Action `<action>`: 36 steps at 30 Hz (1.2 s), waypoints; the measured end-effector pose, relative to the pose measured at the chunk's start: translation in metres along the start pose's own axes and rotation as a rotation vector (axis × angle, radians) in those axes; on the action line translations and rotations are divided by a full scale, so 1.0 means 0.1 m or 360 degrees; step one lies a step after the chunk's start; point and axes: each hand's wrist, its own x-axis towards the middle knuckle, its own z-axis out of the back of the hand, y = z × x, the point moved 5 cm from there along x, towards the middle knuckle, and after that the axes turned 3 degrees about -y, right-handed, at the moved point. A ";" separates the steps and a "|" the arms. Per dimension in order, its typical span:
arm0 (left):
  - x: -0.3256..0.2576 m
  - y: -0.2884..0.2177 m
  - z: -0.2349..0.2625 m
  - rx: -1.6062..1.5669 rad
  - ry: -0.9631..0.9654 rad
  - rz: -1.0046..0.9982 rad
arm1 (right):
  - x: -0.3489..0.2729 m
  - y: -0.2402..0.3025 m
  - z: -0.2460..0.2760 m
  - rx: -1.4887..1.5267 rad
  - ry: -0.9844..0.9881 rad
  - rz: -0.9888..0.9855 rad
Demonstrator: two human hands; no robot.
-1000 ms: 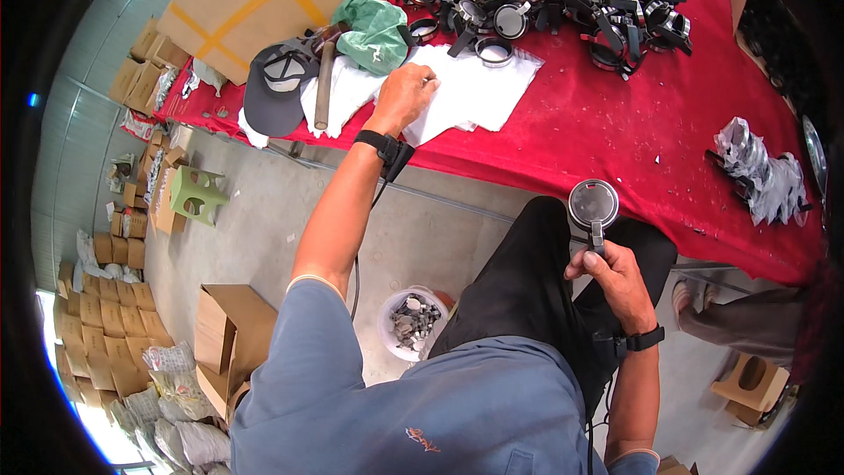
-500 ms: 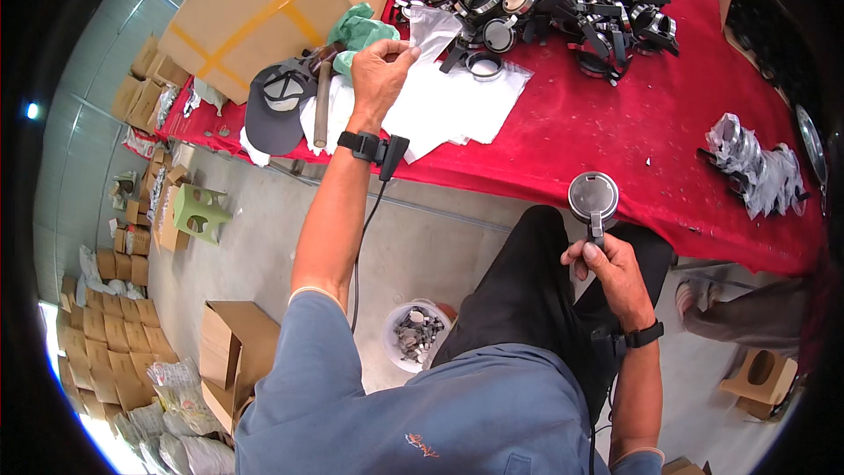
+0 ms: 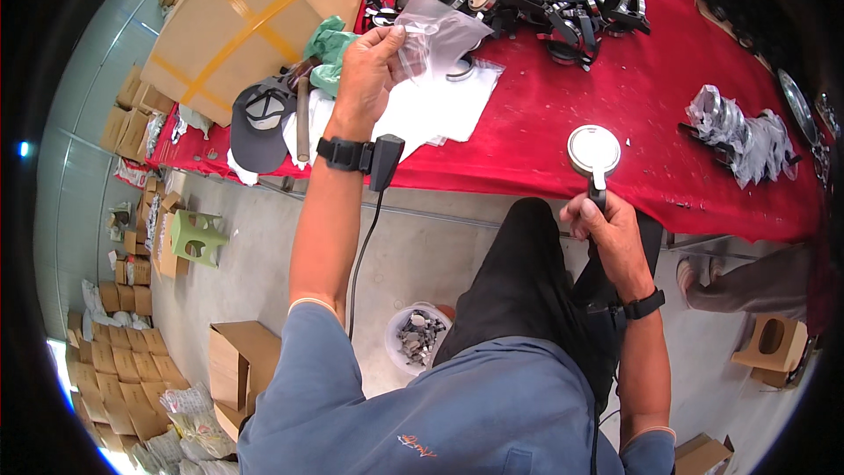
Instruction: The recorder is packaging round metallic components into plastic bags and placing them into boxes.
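A clear plastic bag is pinched at its edge between the thumb and fingers of my left hand, above a stack of white bags or sheets on the table. In my right hand I hold a round metal piece with a short black handle upright by that handle, at the table's near edge. Its shiny disc faces up. A ring-shaped metal part shows partly behind the clear bag. Beyond it lies a heap of similar round, black-handled pieces.
The table has a red cloth. At its left are a dark cap, a brown stick, green plastic and a taped carton. Bagged pieces lie at the right. A bucket of metal parts stands below.
My left hand has lifted the clear bag, which now spreads out over the white stack. The round metal piece in my right hand has risen slightly, and its disc now reflects bright light.
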 end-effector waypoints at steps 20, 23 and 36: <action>-1.07 0.41 -1.20 0.0380 0.0663 0.0311 | 0.28 0.56 0.20 0.0209 -0.0496 0.0363; -1.38 0.55 -1.36 -0.0042 0.0920 0.0501 | 0.32 0.43 0.39 0.0551 -0.0592 0.0353; -1.58 0.99 -1.57 -0.0504 0.0362 0.0637 | 0.30 0.29 0.54 0.0388 -0.0825 0.0437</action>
